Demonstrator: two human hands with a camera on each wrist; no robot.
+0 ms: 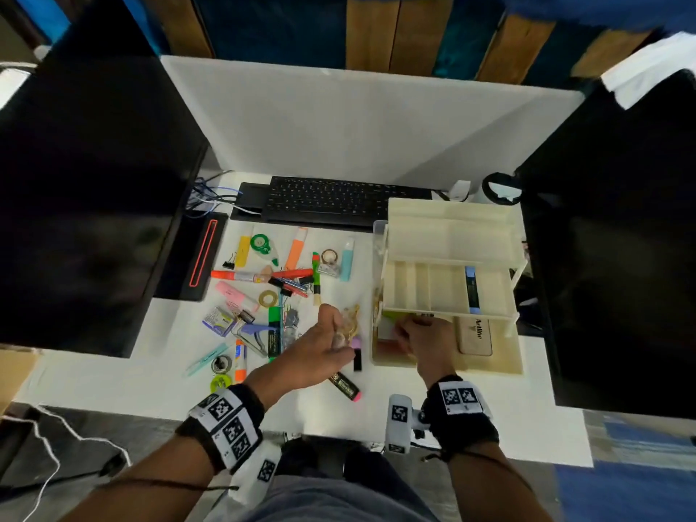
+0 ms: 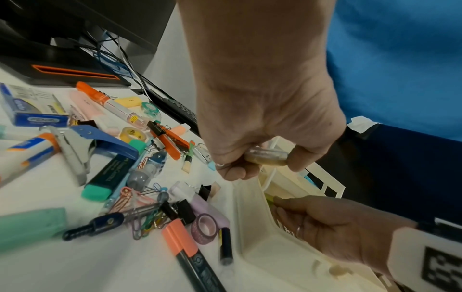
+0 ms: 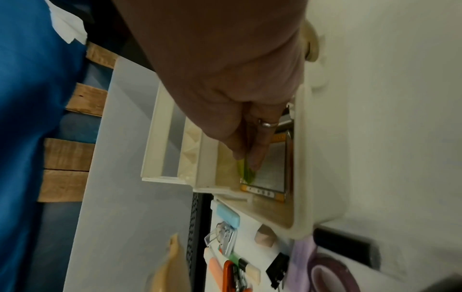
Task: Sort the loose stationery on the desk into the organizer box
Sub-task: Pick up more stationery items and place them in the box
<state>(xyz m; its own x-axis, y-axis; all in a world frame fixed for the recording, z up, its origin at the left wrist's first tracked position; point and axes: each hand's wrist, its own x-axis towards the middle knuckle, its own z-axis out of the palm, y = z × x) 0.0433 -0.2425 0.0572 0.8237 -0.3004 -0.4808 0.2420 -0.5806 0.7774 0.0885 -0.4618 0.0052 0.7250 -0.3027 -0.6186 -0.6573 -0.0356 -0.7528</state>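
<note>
Both hands at the organizer box

The right hand [image 1: 425, 342] pinches a green sticky pad [image 3: 246, 170] inside the cream box [image 1: 486, 365], near right; the left hand [image 1: 320, 354] grips a small glitter tube [image 2: 266, 157] beside it.

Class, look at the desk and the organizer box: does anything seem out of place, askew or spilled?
Nothing looks spilled or damaged. The loose stationery lies in a jumbled heap, like the orange marker and paper clips, left of the organizer box, still unsorted.
</note>
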